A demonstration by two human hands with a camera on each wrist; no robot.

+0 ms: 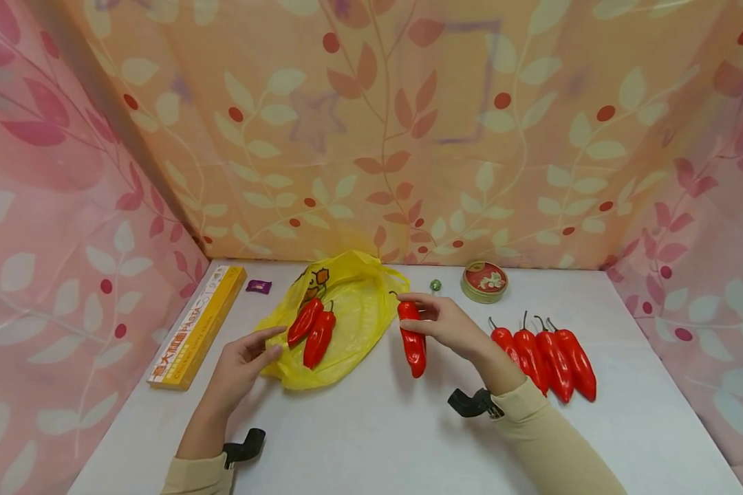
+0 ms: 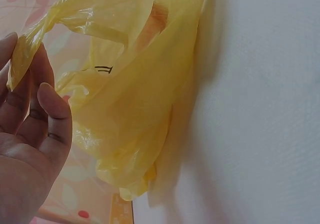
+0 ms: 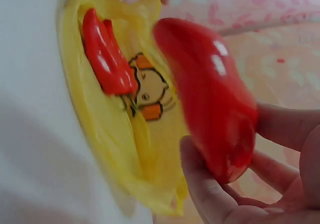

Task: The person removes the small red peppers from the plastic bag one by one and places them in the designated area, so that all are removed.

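My right hand grips a red pepper near its stem end, above the table to the right of a yellow plastic bag. Its thumb and fingers also show around the pepper in the right wrist view. My left hand pinches the bag's edge on the left side; a strip of yellow plastic runs between its fingers. Inside the spread bag, which bears a cartoon face, lie two red peppers, a left one and a right one.
Several red peppers lie in a row at the right, partly behind my right forearm. A pasta box and a purple wrapped sweet are at the left. Behind my right hand are a green lollipop and a round tin.
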